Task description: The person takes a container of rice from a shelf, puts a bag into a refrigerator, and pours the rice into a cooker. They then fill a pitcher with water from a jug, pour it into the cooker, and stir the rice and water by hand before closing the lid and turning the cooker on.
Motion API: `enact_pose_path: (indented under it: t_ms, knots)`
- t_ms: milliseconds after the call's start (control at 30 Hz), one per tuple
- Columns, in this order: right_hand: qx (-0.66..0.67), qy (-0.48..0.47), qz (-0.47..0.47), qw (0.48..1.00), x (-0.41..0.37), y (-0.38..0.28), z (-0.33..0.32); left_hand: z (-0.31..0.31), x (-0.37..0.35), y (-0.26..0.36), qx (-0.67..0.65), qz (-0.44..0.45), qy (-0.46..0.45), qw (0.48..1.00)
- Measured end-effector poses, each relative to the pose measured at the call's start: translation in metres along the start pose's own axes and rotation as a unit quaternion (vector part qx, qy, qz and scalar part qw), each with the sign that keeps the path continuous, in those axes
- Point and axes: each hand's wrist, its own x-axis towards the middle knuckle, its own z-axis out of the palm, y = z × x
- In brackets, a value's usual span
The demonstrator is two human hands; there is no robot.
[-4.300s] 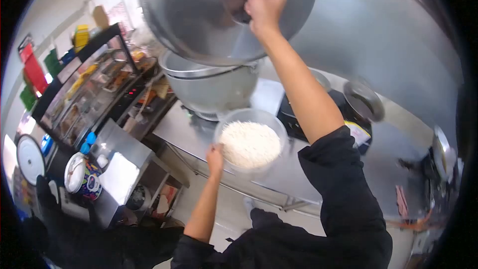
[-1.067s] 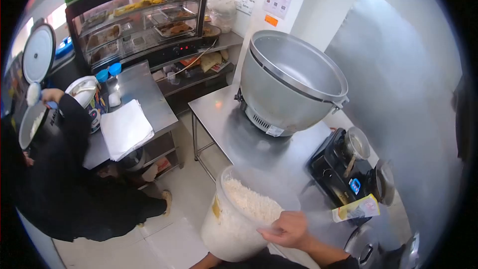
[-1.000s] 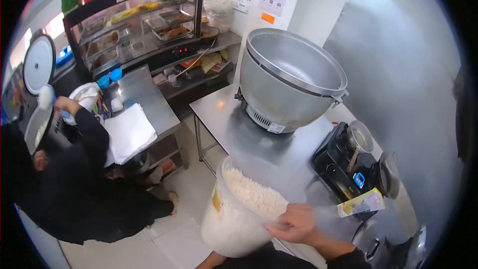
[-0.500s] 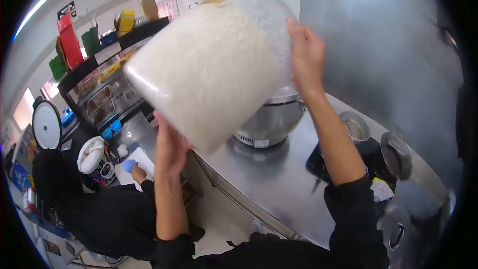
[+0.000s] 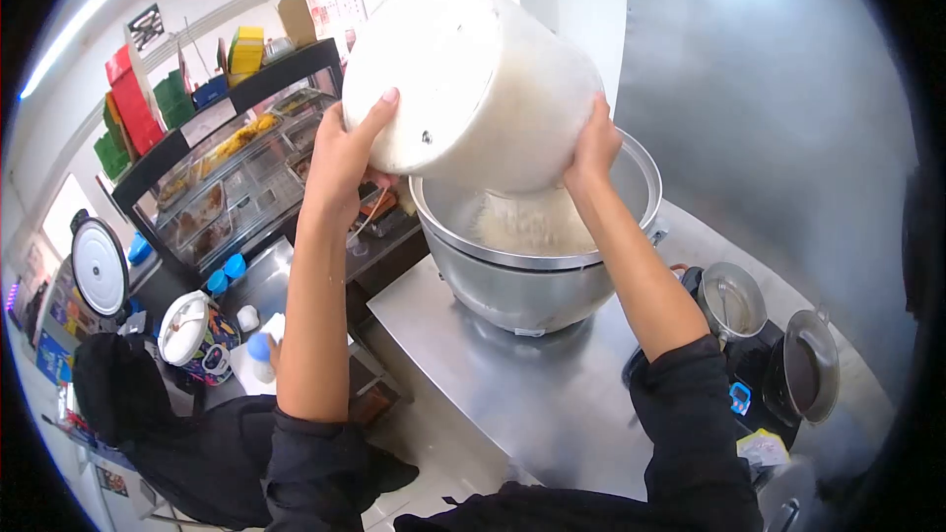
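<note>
The table's (image 5: 512, 394) bare near stretch leaves passage. Beyond it, the pot (image 5: 522, 300) stands in the way, its mouth partly roofed by the tilted container (image 5: 493, 89) (the right rim is uncovered); pans (image 5: 808, 369) crowd the right side.

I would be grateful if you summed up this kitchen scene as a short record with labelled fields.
Container: white tub, tipped over, base toward the camera
Left hand: at the tub's base edge
Right hand: on the tub's side, toward its mouth end
Below: large metal pot, open, white grains inside
Support: steel table
Right of pot: two pans
Left background: glass food case
Nearby: co-worker in dark clothes
</note>
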Motion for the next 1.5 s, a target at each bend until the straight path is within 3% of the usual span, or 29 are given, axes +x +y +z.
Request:
enact_pose_path:
  t_ms: [167,267,367,467,567,667,867,967,1100,1133,1233,1367,1500]
  knots:
    - [0.039,0.005,0.074,0.996,0.036,0.03,-0.006,0.014,0.034,-0.01,0.007,0.037,-0.002,0.999]
    - [-0.005,-0.017,0.029,0.999,0.053,0.04,-0.01,0.02,0.043,-0.012,0.003,0.035,0.002,0.999]
    - [-0.145,-0.031,0.068,0.987,0.055,0.026,-0.012,0.021,0.055,-0.016,0.004,0.031,-0.009,0.999]
    - [-0.181,-0.029,0.109,0.977,0.047,0.012,-0.011,0.024,0.061,-0.022,-0.007,0.037,-0.004,0.999]
    - [0.004,-0.14,0.196,0.971,0.076,0.027,-0.029,0.027,0.061,-0.031,-0.042,0.044,-0.003,0.998]
    - [0.028,-0.108,0.19,0.975,0.09,0.042,-0.03,0.025,0.063,-0.033,-0.059,0.043,-0.012,0.997]
    - [0.036,0.084,0.114,0.989,0.088,0.046,-0.008,0.009,0.053,-0.04,-0.164,0.056,0.02,0.985]
    - [0.047,0.132,0.043,0.989,0.074,0.032,0.015,-0.003,0.016,-0.054,-0.128,0.076,0.099,0.984]
    - [-0.144,0.107,0.004,0.984,0.051,0.069,0.024,-0.001,-0.072,-0.1,-0.118,0.057,0.074,0.989]
    - [-0.181,0.088,0.016,0.979,0.044,0.085,0.02,0.0,-0.091,-0.128,-0.115,0.085,0.047,0.989]
    - [-0.217,0.075,0.034,0.973,0.04,0.078,0.03,0.009,-0.168,-0.156,-0.101,-0.033,-0.017,0.994]
    - [-0.212,0.08,0.012,0.974,0.045,0.062,0.042,-0.006,-0.254,-0.216,0.022,-0.098,-0.205,0.974]
    - [-0.115,0.122,0.01,0.986,0.058,0.041,0.043,-0.034,-0.347,-0.276,0.028,-0.243,-0.295,0.924]
